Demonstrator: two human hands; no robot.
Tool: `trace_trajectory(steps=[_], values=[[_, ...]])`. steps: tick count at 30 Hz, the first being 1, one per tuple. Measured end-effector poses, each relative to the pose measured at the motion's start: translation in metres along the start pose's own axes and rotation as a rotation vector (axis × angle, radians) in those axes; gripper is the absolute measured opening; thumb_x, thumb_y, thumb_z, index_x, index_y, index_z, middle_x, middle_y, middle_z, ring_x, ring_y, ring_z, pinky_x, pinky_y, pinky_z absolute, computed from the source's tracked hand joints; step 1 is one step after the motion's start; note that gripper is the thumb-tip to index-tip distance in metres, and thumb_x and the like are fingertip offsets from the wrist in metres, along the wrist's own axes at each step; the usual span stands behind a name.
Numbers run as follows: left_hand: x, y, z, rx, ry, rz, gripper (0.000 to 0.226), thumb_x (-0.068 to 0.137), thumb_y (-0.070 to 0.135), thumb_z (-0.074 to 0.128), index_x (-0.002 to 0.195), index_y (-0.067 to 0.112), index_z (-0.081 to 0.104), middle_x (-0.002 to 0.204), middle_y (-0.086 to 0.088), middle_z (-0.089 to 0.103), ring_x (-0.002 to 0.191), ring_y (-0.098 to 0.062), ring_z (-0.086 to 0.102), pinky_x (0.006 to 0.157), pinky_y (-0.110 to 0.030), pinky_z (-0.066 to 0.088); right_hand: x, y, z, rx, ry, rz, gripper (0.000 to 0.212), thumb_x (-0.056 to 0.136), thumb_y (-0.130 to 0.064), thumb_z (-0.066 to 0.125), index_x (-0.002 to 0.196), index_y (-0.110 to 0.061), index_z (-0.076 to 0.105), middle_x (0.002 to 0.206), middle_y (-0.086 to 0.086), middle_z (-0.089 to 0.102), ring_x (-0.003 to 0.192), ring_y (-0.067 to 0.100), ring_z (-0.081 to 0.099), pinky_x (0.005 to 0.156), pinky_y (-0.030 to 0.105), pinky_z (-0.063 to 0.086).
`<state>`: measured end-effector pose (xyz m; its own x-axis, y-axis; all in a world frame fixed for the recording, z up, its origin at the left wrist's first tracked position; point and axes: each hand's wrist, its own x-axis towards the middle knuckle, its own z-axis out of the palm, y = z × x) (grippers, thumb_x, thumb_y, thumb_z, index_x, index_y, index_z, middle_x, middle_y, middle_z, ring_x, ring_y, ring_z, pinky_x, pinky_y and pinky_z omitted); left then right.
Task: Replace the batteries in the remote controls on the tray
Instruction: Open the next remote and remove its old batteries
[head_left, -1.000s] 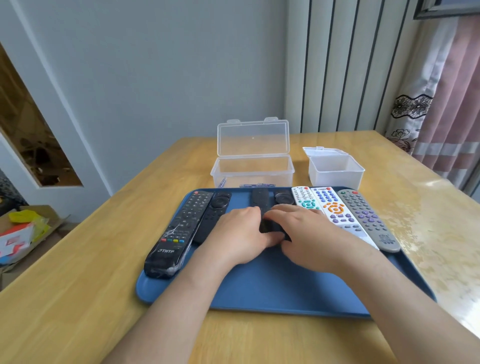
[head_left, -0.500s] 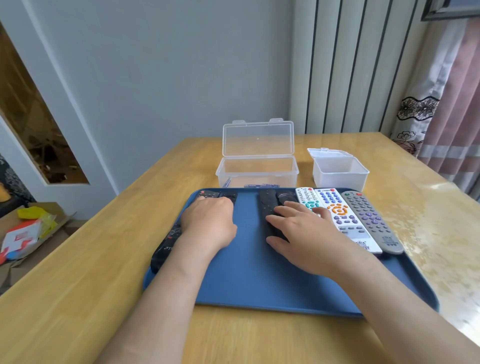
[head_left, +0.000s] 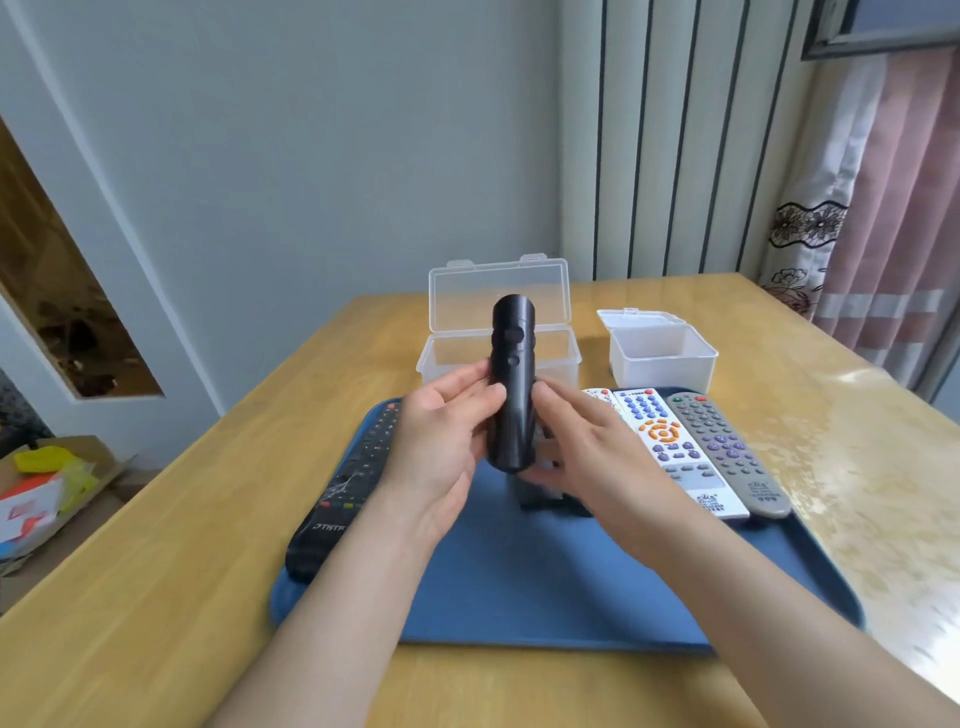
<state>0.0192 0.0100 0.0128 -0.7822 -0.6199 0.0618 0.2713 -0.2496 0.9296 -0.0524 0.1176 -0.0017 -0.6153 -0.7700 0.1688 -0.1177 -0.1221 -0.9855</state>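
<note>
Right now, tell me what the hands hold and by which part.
The black remote, upright above the tray. The left hand grips its lower half from the left; the right hand touches its right side with its fingers.

My right hand (head_left: 587, 452) hid most of the leftmost white remote (head_left: 598, 397); the right of the bench (head_left: 883, 493) was blurred.
</note>
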Motion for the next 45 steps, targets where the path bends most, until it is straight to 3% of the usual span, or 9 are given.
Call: trace_trajectory(steps=[6,11,17,22,25,27,30,39,45], values=[[-0.003,-0.014,0.011,0.201,0.026,0.131,0.021,0.092,0.016,0.063,0.113,0.012,0.064,0.097,-0.007,0.075,0.088,-0.020,0.072,0.062,-0.029,0.056,-0.005,-0.001,-0.001,0.320,0.017,0.123,0.031,0.107,-0.031,0.034,0.114,-0.019,0.062,0.087,0.008,0.072,0.077,0.035,0.073,0.056,0.030,0.056],[-0.009,-0.013,0.016,0.312,0.066,0.119,0.023,0.091,0.025,0.065,0.084,0.005,0.073,0.069,-0.005,0.071,0.060,-0.017,0.065,0.047,-0.023,0.049,-0.003,-0.001,0.001,0.330,-0.005,0.102,0.030,0.104,-0.033,0.040,0.115,-0.014,0.061,0.075,0.009,0.067,0.059,0.023,0.064,0.052,0.028,0.055],[-0.010,-0.008,0.014,0.209,0.015,0.010,0.016,0.093,0.010,0.060,0.099,0.000,0.071,0.071,-0.009,0.071,0.049,-0.016,0.063,0.040,-0.018,0.045,-0.002,0.004,0.000,0.368,-0.015,0.126,0.023,0.104,-0.024,0.043,0.119,-0.020,0.061,0.086,0.015,0.068,0.066,0.027,0.068,0.059,0.033,0.058],[-0.006,-0.010,0.010,0.367,-0.003,0.039,0.017,0.094,0.010,0.058,0.105,0.013,0.071,0.089,-0.004,0.075,0.080,-0.022,0.071,0.064,-0.033,0.058,0.001,0.004,-0.004,0.477,-0.087,0.173,0.025,0.104,-0.017,0.040,0.122,-0.024,0.057,0.096,0.010,0.072,0.078,0.029,0.070,0.081,0.051,0.056],[-0.001,-0.015,0.004,0.942,0.063,0.432,0.049,0.082,0.021,0.072,0.129,0.028,0.058,0.114,0.009,0.063,0.104,-0.010,0.056,0.090,-0.024,0.048,0.007,0.003,-0.009,0.515,0.011,0.182,0.029,0.103,-0.016,0.039,0.120,-0.024,0.061,0.111,0.014,0.069,0.082,0.027,0.070,0.074,0.042,0.058],[-0.003,-0.019,0.005,1.173,-0.094,0.618,0.078,0.072,0.032,0.079,0.142,0.028,0.044,0.138,0.009,0.047,0.122,-0.010,0.042,0.101,-0.012,0.032,0.008,0.000,-0.016,0.546,0.091,0.175,0.027,0.103,-0.019,0.040,0.120,-0.022,0.061,0.112,0.017,0.068,0.085,0.031,0.068,0.070,0.037,0.055],[-0.004,-0.028,0.006,1.365,-0.315,0.640,0.091,0.072,0.044,0.077,0.149,0.023,0.032,0.158,0.006,0.026,0.141,-0.011,0.026,0.114,-0.023,0.025,0.007,-0.006,-0.024,0.576,0.154,0.196,0.026,0.103,-0.026,0.043,0.119,-0.015,0.060,0.117,0.024,0.066,0.097,0.034,0.066,0.086,0.046,0.052],[-0.006,-0.020,0.006,1.065,-0.310,0.535,0.056,0.089,0.033,0.065,0.141,0.025,0.047,0.147,0.012,0.043,0.134,0.006,0.035,0.113,-0.017,0.026,0.010,-0.002,-0.029,0.635,0.235,0.271,0.029,0.104,-0.023,0.039,0.110,-0.008,0.064,0.102,0.017,0.068,0.089,0.028,0.065,0.076,0.038,0.054],[-0.007,0.003,0.006,0.505,-0.101,0.635,0.016,0.093,0.021,0.050,0.094,0.027,0.065,0.085,0.011,0.066,0.082,-0.008,0.064,0.072,-0.028,0.056,0.013,-0.002,-0.036,0.740,0.304,0.278,0.026,0.103,-0.026,0.043,0.117,-0.011,0.059,0.086,0.008,0.072,0.062,0.017,0.066,0.054,0.026,0.051]])
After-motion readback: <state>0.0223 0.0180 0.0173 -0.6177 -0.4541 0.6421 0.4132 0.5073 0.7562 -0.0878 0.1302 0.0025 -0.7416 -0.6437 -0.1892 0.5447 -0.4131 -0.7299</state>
